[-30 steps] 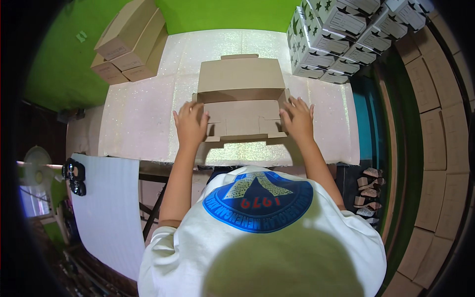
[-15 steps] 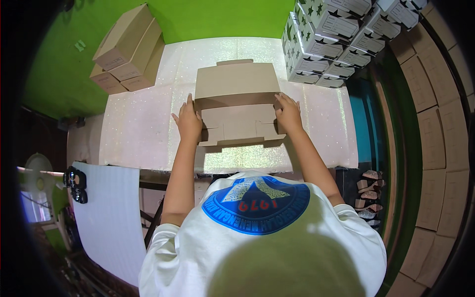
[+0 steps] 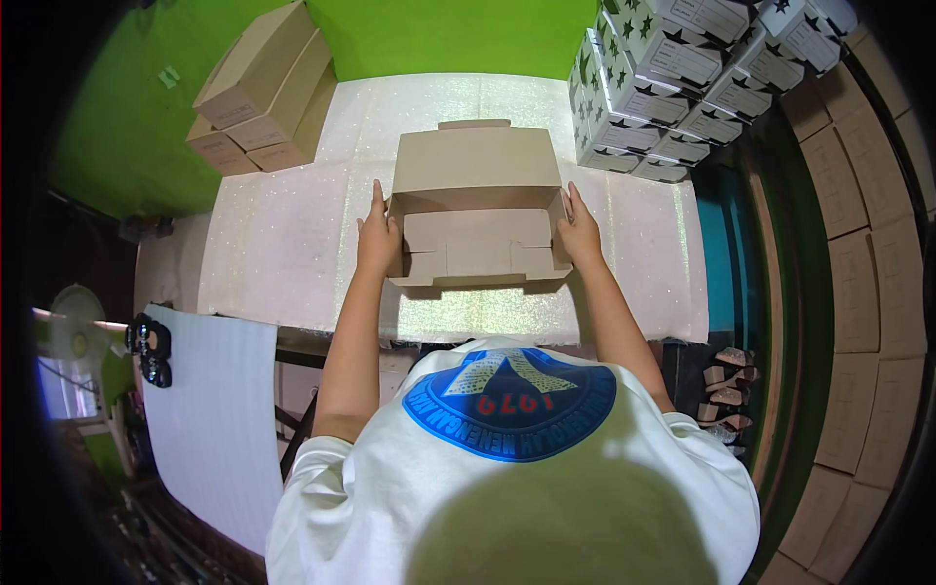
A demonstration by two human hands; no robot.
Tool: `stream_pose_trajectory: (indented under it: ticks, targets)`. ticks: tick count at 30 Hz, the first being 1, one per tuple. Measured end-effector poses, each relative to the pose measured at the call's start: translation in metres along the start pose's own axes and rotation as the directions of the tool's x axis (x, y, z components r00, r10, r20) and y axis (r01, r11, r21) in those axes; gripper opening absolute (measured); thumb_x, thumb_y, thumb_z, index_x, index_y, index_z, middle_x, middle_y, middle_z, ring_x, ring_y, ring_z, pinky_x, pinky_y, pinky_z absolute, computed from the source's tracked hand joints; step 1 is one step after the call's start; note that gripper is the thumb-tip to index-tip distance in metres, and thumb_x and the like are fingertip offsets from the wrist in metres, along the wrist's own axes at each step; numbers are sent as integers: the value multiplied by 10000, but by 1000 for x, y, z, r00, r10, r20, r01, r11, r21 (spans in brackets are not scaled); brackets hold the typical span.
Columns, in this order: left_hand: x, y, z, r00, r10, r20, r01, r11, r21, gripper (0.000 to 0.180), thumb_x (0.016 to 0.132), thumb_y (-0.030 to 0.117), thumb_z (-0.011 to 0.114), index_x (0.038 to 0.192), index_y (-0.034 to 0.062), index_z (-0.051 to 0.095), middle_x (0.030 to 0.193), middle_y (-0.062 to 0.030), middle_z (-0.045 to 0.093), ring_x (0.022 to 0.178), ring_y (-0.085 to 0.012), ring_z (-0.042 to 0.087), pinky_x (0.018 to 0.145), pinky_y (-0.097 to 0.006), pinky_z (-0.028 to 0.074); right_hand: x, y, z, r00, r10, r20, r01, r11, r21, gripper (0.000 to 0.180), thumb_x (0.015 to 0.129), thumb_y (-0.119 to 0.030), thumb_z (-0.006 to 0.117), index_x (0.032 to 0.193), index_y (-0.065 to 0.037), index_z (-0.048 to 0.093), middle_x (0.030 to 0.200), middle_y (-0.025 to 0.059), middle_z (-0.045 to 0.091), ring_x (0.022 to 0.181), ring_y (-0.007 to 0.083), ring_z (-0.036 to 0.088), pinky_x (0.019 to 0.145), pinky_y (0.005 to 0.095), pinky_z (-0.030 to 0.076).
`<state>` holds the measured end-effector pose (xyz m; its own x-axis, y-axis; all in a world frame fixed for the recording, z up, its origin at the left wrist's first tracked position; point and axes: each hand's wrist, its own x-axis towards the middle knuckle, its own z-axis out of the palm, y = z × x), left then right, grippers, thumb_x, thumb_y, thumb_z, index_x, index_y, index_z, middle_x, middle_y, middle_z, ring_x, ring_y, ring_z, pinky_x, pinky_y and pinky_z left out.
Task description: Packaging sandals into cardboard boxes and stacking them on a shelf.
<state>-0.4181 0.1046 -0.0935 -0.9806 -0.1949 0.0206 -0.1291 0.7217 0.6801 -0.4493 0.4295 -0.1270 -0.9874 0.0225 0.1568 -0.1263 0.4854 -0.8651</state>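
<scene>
A brown cardboard box stands on the table, its lid raised and tilted back at the far side. Its inside shows bare cardboard with folded flaps along the near wall. My left hand grips the box's left side wall, with the fingers pointing away from me. On the opposite wall, my right hand holds the box in the same way, thumb toward the inside. The fingers on the outer faces are partly hidden.
The table has a pale glittery cover. Closed brown boxes are stacked at the far left, white star-patterned boxes at the far right. Shoes lie low on the right, beside a wall of cartons. A white board is at left.
Both hands have shifted their hold on the box's side walls, and the right fingers now point straighter away from me. The whole view has shifted slightly; the box stays with its lid up.
</scene>
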Motion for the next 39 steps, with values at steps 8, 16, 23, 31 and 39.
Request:
stream_pose_trajectory:
  ticks: [8,16,23,31,39]
  targets:
    - [2,-3,2,998,-37,55,35,999,37,675,862,84,395,1408,85,-2,1333,-176,392,1243,-310,361,1063,-513,96,5,-14,-4,956,258,137,-231,955,-184,665,760,-5,450,1384,-56,224,1267,169,481,1139,231,500,916,238,379]
    - [-25,-3,-3,996,-68,-57,79,972,223,696,861,339,483,1410,111,121,1369,-206,323,1288,-363,268,1024,-578,113,-31,-39,-7,984,177,6,-147,837,-527,627,814,-259,520,1362,-67,282,1416,176,247,1318,352,188,986,622,100]
    - [-75,6,-4,997,-74,35,58,942,330,711,839,406,509,1400,115,184,1398,-213,264,1317,-368,193,1018,-595,99,-90,-51,-17,984,22,176,97,768,-633,657,816,-460,520,1328,-81,362,1448,134,193,1339,363,116,987,633,-21]
    - [-72,-1,-1,1000,9,3,-9,985,172,989,644,526,677,1382,61,211,1381,-218,292,1301,-365,236,1035,-565,108,-89,-39,-12,981,-128,143,183,853,-489,576,707,-543,603,1162,-192,566,1421,163,239,1318,354,189,1014,606,10]
    - [-75,-4,0,1000,28,-3,-27,994,109,1011,609,450,722,1387,69,202,1353,-198,351,1292,-343,272,1038,-562,108,-91,-31,-6,987,-141,77,160,910,-383,328,616,-493,680,720,-183,714,1410,182,257,1288,332,282,1002,632,45]
